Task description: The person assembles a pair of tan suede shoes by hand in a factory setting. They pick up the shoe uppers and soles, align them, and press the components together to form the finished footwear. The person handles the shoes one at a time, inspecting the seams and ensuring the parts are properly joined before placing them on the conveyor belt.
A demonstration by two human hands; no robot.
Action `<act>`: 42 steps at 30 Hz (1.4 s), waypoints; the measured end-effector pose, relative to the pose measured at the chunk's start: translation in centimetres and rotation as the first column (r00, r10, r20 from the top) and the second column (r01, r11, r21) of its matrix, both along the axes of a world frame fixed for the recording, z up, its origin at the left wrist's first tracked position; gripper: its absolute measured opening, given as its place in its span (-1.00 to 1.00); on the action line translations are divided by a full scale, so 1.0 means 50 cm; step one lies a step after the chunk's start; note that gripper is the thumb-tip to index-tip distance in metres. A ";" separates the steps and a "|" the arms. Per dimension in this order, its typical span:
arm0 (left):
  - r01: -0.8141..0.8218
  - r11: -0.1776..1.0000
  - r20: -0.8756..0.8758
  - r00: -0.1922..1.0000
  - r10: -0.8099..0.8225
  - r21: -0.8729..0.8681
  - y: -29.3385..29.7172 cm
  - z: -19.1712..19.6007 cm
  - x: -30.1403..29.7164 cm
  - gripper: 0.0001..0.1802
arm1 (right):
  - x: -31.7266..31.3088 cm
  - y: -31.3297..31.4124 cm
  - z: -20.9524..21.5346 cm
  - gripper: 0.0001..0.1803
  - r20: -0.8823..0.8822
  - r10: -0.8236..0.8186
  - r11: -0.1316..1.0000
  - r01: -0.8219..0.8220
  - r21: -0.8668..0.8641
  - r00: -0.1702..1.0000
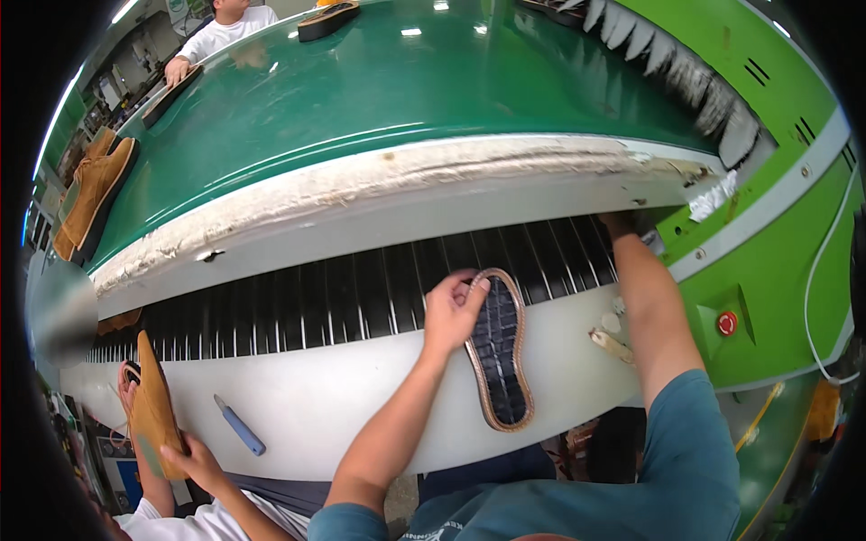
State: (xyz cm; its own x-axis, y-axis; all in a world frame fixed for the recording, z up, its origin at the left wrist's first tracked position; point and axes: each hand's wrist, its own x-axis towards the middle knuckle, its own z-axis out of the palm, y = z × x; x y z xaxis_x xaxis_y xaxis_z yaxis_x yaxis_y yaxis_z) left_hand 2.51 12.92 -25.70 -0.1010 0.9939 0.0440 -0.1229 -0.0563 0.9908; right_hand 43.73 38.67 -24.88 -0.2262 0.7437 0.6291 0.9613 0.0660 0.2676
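A shoe sole (pixel 502 361), dark and blocky inside a stitched tan-brown rim, is pinched at its upper left edge by my left hand (pixel 456 311). It hangs over the near white ledge (pixel 316 415), its toe end reaching across the black slatted conveyor (pixel 406 284). My right arm stretches forward to the conveyor's right end, beside the green machine housing (pixel 776 307). There my right hand (pixel 619 225) is mostly in shadow under the upper ledge, so its fingers and anything in them are hidden.
Left of me, a co-worker's hands hold a tan shoe (pixel 153 406). A blue-handled knife (pixel 240 427) lies on the ledge between us. Beyond is a green belt (pixel 397 81) carrying soles and brown shoes (pixel 99 189). A red button (pixel 727 323) sits on the housing.
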 end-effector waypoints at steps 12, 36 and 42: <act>0.016 1.000 -0.107 0.994 -0.015 0.014 -0.005 0.017 -0.001 -0.49 | -0.007 0.002 0.038 -0.54 -0.151 -0.071 0.976 0.037 -0.215 0.986; 0.261 0.823 0.119 0.923 -0.366 0.505 -0.224 0.399 0.091 -0.32 | -0.260 -0.828 0.215 -0.04 -0.788 -0.439 0.168 -0.901 0.400 -0.432; 0.385 0.804 -0.288 0.917 -0.277 0.453 -0.325 0.327 0.154 -0.42 | -0.252 -0.894 0.240 -0.15 -0.903 0.079 0.452 -0.792 0.410 -0.422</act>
State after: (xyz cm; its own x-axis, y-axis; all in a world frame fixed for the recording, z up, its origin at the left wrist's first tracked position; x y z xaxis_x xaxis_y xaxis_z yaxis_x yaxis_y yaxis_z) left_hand 10.21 -3.30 -9.33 0.2946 0.8041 0.5163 -0.0291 -0.5325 0.8459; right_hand 31.13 -6.01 -12.86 -0.2163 0.8771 0.4288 -0.3405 0.3439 -0.8751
